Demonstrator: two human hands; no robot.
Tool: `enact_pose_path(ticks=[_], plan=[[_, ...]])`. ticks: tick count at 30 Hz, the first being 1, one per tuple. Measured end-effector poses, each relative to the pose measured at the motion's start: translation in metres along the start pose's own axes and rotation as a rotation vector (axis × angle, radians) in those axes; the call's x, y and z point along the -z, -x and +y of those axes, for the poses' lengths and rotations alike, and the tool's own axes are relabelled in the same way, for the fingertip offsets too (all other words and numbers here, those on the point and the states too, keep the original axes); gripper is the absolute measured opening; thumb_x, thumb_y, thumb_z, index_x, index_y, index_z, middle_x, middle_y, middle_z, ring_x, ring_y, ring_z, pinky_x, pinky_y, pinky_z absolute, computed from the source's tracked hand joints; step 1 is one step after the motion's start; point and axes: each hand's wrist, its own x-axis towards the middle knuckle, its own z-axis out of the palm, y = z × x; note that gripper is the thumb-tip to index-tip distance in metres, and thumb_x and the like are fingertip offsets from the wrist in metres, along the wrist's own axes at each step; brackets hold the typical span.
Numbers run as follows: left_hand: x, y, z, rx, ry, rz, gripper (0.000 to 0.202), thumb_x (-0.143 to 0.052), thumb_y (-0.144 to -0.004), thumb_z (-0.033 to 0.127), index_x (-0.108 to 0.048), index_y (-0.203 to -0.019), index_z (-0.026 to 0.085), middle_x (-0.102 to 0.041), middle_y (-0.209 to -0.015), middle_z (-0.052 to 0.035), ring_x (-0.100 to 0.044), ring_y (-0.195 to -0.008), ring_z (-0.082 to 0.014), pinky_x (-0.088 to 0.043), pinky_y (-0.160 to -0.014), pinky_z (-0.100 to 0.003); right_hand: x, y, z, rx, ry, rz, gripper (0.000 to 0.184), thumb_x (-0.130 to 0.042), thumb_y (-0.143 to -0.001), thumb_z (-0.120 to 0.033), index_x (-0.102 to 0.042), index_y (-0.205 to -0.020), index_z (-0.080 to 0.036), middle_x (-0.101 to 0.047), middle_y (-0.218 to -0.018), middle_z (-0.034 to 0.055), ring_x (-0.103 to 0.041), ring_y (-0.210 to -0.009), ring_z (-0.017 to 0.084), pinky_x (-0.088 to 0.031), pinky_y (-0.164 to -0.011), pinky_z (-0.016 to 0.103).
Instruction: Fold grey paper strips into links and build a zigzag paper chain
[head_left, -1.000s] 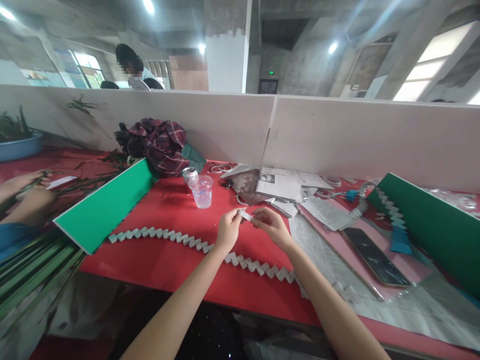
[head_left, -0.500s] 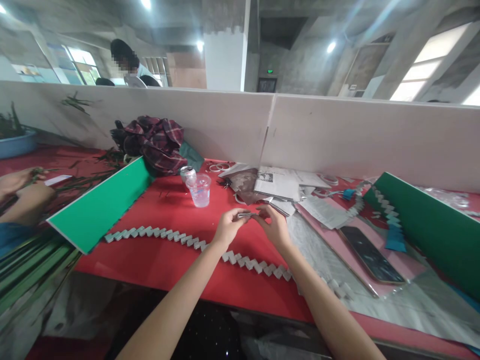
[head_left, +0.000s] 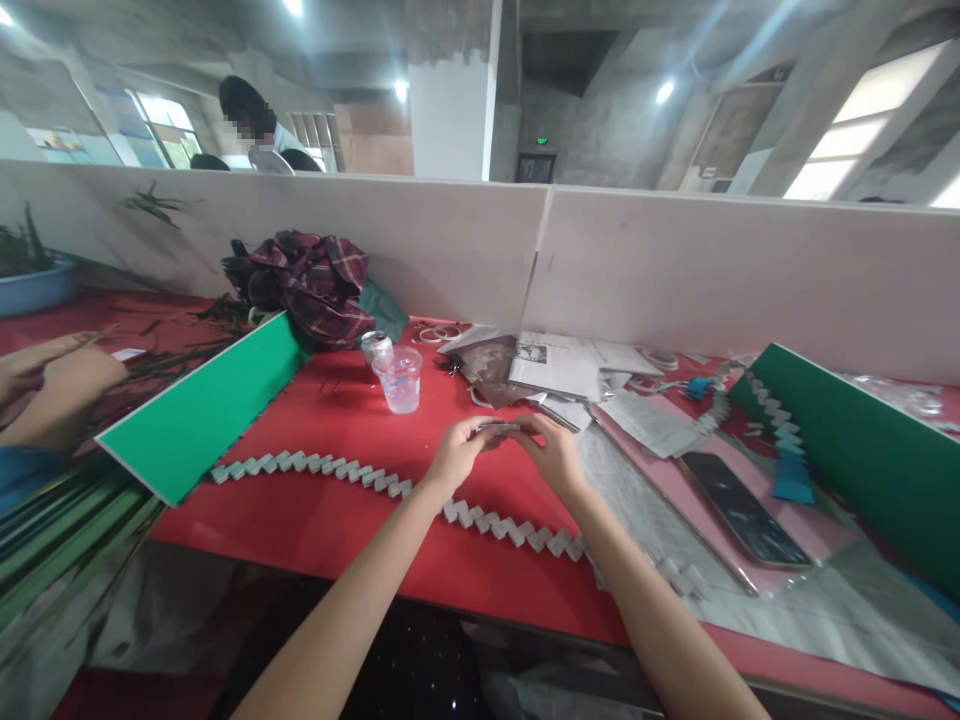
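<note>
My left hand and my right hand meet above the red table, both pinching a small folded strip of paper held flat between the fingertips. Just below my hands a long zigzag chain of folded paper pieces lies across the table from left to right. A clear plastic cup and a drinks can stand a little beyond my left hand.
Newspaper sheets and a black phone on a pink sheet lie at the right. Green boards stand at both sides. A plaid cloth bundle rests against the white partition. A co-worker's hands handle green leaves at far left.
My hands have drawn closer together and the paper strip has turned from tilted to flat between them. The co-worker's hands at the left have shifted slightly.
</note>
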Motion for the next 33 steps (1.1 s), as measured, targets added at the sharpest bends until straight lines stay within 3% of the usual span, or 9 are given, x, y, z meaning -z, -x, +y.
enact_pose_path(ticks=[9, 19, 27, 33], plan=[[0.009, -0.003, -0.005, -0.119, -0.305, 0.012, 0.028, -0.056, -0.082, 0.030, -0.065, -0.102, 0.013, -0.069, -0.094, -0.0102, -0.064, -0.087, -0.0190, -0.049, -0.082, -0.032, 0.001, 0.002, 0.003, -0.023, 0.077, -0.016, 0.020, -0.052, -0.087, -0.038, -0.065, -0.086, -0.023, -0.068, -0.082, 0.0034, -0.062, -0.074, 0.020, -0.046, -0.069, 0.030], [0.010, -0.001, 0.002, -0.156, -0.379, -0.007, 0.024, -0.054, -0.082, 0.026, -0.066, -0.100, 0.015, -0.070, -0.093, -0.0089, -0.064, -0.086, -0.0188, -0.048, -0.081, -0.030, 0.004, 0.002, 0.002, 0.002, 0.091, -0.005, 0.023, -0.050, -0.087, -0.041, -0.064, -0.086, -0.023, -0.068, -0.083, 0.0041, -0.061, -0.075, 0.020, -0.046, -0.068, 0.031], [0.016, 0.002, 0.016, -0.221, -0.473, 0.125, 0.017, -0.062, -0.077, 0.028, -0.070, -0.087, 0.016, -0.071, -0.088, -0.0081, -0.065, -0.083, -0.0207, -0.049, -0.077, -0.030, 0.008, 0.002, 0.000, 0.055, 0.128, 0.040, 0.024, -0.050, -0.087, -0.042, -0.065, -0.083, -0.023, -0.068, -0.081, 0.0038, -0.061, -0.075, 0.020, -0.045, -0.070, 0.030], [0.015, 0.004, 0.021, -0.342, -0.585, 0.136, 0.013, -0.061, -0.078, 0.027, -0.070, -0.078, 0.018, -0.070, -0.083, -0.0071, -0.063, -0.078, -0.0194, -0.048, -0.072, -0.029, 0.009, 0.001, 0.001, 0.069, 0.141, 0.035, 0.023, -0.050, -0.088, -0.040, -0.065, -0.083, -0.023, -0.067, -0.081, 0.0042, -0.062, -0.075, 0.020, -0.045, -0.071, 0.031]])
